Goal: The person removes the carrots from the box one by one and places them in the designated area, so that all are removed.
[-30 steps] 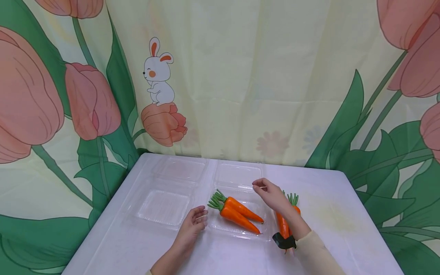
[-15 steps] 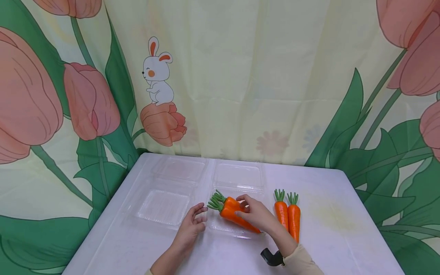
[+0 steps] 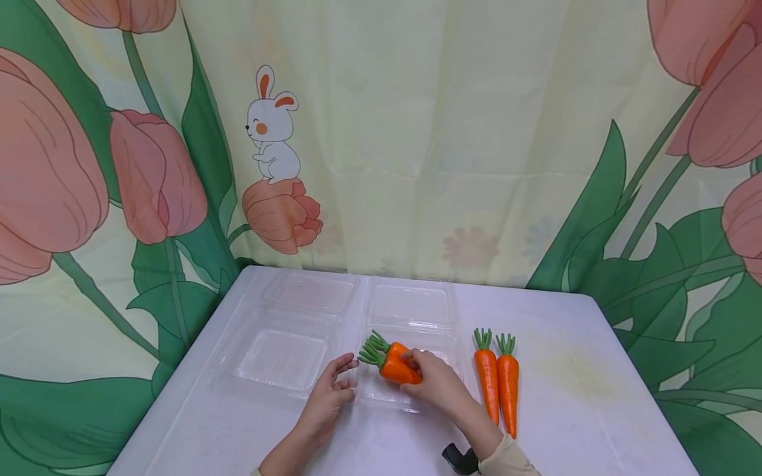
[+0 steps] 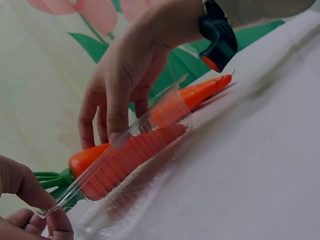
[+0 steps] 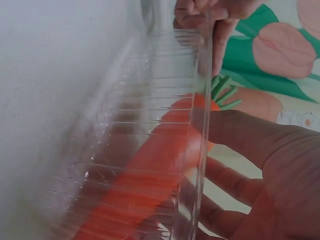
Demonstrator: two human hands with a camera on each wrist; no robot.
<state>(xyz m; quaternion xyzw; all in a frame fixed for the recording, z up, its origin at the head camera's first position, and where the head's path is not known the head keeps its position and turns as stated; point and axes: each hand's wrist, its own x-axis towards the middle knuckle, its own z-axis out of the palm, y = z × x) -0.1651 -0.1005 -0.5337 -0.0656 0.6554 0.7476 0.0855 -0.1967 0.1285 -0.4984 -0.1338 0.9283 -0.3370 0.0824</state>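
Note:
In the head view, two orange carrots (image 3: pixel 397 367) with green stem tops lie side by side in the right-hand clear plastic clamshell container (image 3: pixel 387 398), whose lid is folded back. My right hand (image 3: pixel 439 385) reaches over them from the right and holds them between thumb and fingers, covering their tips. At the container's left edge, my left hand (image 3: pixel 329 398) pinches the rim; the left wrist view shows its thumb (image 4: pixel 32 192) on top and fingers below. Through the clear wall in the right wrist view, one carrot (image 5: pixel 150 165) shows inside.
Two more carrots (image 3: pixel 486 377) lie on the white table (image 3: pixel 571 423) to the right of the container. A second clear clamshell container (image 3: pixel 282 360) with its lid folded back lies at left. A curtain printed with tulips (image 3: pixel 381 132) hangs behind the table.
My right hand has come down and left from above the container's back right onto the carrots inside, and now grips them. The left hand has stayed at the rim.

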